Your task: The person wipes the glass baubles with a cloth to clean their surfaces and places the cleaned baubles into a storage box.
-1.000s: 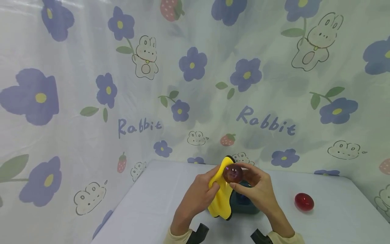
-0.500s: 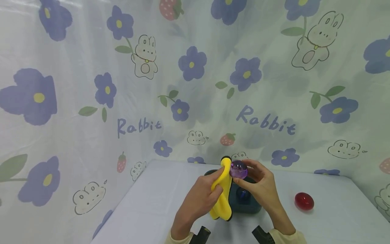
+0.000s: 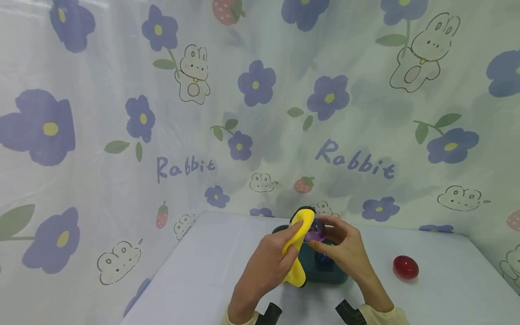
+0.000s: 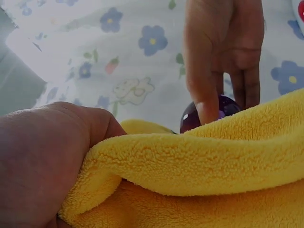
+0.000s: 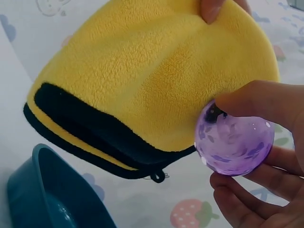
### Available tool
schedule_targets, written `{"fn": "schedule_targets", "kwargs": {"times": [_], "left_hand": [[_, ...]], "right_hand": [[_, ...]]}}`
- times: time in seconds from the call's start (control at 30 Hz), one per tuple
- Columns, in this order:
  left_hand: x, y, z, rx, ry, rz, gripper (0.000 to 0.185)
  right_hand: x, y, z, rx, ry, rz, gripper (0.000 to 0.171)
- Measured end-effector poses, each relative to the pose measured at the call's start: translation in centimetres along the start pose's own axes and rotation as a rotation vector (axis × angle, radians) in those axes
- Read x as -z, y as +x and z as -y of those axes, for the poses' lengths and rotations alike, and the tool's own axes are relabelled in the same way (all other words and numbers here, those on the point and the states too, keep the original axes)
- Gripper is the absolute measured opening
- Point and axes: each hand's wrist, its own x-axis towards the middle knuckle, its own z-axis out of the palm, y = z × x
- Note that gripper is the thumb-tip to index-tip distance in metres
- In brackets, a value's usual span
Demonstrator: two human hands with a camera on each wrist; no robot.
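Note:
My right hand pinches a clear purple ball between thumb and fingertips, above a dark teal bowl. My left hand grips a yellow cloth with a black hem and presses it against the left side of the ball. In the right wrist view the cloth covers part of the ball, and the bowl's rim shows at lower left. In the left wrist view the cloth fills the foreground, with the ball and the right hand's fingers behind it.
A red ball lies on the pale tabletop to the right of the bowl. A dark blue ball sits inside the bowl. A flower-and-rabbit printed curtain walls the table at the back and both sides.
The left hand has pushed the yellow cloth up and over the ball's left side. The right hand has turned the ball slightly and stayed above the bowl.

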Motion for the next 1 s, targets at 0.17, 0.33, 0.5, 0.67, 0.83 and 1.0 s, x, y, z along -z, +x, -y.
{"fn": "schedule_targets", "kwargs": {"times": [0.17, 0.33, 0.5, 0.67, 0.83, 1.0], "left_hand": [[0.0, -0.1, -0.4, -0.02, 0.053, -0.013, 0.053], [-0.1, 0.0, -0.4, -0.051, 0.078, -0.016, 0.052], [-0.3, 0.0, -0.4, -0.085, 0.121, -0.028, 0.052], [-0.3, 0.1, -0.1, -0.108, 0.131, -0.027, 0.051], [-0.3, 0.2, 0.3, -0.09, 0.124, -0.003, 0.052], [-0.1, 0.4, 0.8, -0.048, 0.086, 0.034, 0.051]], "right_hand": [[-0.3, -0.1, 0.2, 0.007, -0.044, 0.024, 0.058], [-0.5, -0.2, 0.4, 0.018, -0.062, 0.052, 0.056], [-0.6, -0.4, 0.5, -0.002, -0.042, 0.102, 0.049], [-0.8, -0.5, 0.7, 0.002, -0.048, 0.146, 0.045], [-0.7, -0.6, 0.8, 0.012, -0.051, 0.185, 0.047], [-0.6, -0.6, 0.7, 0.035, -0.056, 0.232, 0.049]]}}
